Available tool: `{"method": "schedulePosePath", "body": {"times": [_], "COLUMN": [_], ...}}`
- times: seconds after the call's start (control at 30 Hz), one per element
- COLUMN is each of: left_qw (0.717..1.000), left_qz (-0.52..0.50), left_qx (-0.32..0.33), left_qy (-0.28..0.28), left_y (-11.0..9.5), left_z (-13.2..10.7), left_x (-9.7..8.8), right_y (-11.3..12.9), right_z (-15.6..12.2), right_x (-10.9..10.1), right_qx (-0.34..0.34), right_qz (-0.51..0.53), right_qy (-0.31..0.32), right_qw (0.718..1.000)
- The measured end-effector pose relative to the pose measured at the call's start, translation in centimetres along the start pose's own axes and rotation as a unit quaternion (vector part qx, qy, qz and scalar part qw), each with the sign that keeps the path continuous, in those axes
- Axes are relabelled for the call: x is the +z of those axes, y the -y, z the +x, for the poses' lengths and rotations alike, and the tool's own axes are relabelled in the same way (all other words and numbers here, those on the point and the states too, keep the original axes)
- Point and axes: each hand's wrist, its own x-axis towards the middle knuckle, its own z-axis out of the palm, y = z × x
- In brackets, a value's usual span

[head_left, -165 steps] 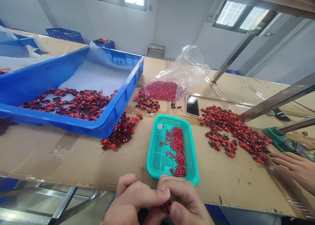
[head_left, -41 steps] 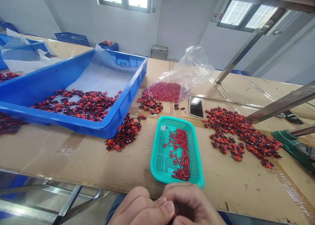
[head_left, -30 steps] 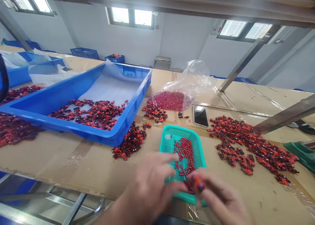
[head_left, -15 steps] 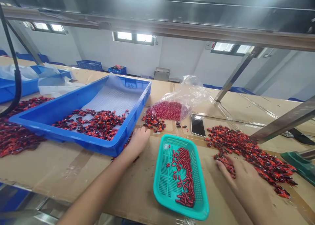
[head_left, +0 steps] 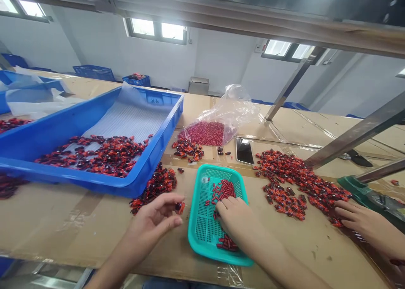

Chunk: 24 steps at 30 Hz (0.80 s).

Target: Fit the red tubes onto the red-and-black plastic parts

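Note:
My left hand [head_left: 155, 218] hovers over the cardboard-covered table [head_left: 79, 225] and pinches a small red-and-black part [head_left: 179, 206] between thumb and fingertips. It is just in front of a small pile of such parts [head_left: 155, 187]. My right hand [head_left: 236, 217] lies palm down inside the teal perforated tray [head_left: 202, 225], fingertips on the small red sleeves [head_left: 223, 190] there; what it holds, if anything, is hidden. A larger heap of red-and-black parts [head_left: 294, 181] lies to the right of the tray.
A big blue bin [head_left: 95, 133] with more parts stands at the left. Behind the tray are a clear bag of red sleeves [head_left: 209, 130] and a phone [head_left: 243, 150]. Another person's hand [head_left: 363, 221] rests at the right by the heap, near a green tool [head_left: 363, 190].
My left hand came back from the small pile with one part pinched. My right hand left the large heap and moved into the teal tray. Another person's hand appeared at the right.

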Motion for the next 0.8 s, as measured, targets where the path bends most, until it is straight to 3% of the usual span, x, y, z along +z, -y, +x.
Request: {"method": "schedulePosePath", "body": {"times": [0.1, 0.17, 0.37, 0.5, 0.57, 0.67, 0.73, 0.8], "left_qw": [0.986, 0.979, 0.986, 0.987, 0.985, 0.98, 0.978, 0.979], "left_qz": [-0.148, -0.181, -0.146, -0.122, -0.105, -0.097, -0.084, -0.055], "left_qx": [-0.076, -0.088, 0.014, 0.069, 0.093, 0.12, 0.142, 0.159], "left_qy": [-0.019, -0.038, -0.074, -0.083, -0.102, -0.129, -0.126, -0.114], "left_y": [-1.1, -1.8, -3.5, -3.8, -4.1, -4.6, -5.0, -5.4], "left_z": [-2.2, -2.9, -3.7, -4.4, -4.8, -5.1, -5.1, -5.1], "left_x": [0.8, 1.2, 2.0, 2.4, 2.7, 3.1, 3.2, 3.2], "right_y": [0.2, 0.4, 0.3, 0.9, 1.8, 3.6, 4.6, 5.1], "right_z": [0.1, 0.2, 0.2, -0.6, -1.3, -2.1, -2.4, -2.5], "right_x": [0.2, 0.3, 0.0, -3.0, -5.1, -7.4, -7.9, -7.8], "right_qx": [0.0, 0.003, 0.025, 0.026, 0.021, 0.004, -0.021, -0.045], "right_qz": [-0.011, -0.012, 0.025, 0.12, 0.266, 0.459, 0.484, 0.476], "right_qy": [0.004, 0.003, -0.017, -0.042, -0.062, -0.139, -0.181, -0.19], "right_qw": [1.0, 1.0, 0.999, 0.991, 0.962, 0.878, 0.856, 0.858]}}
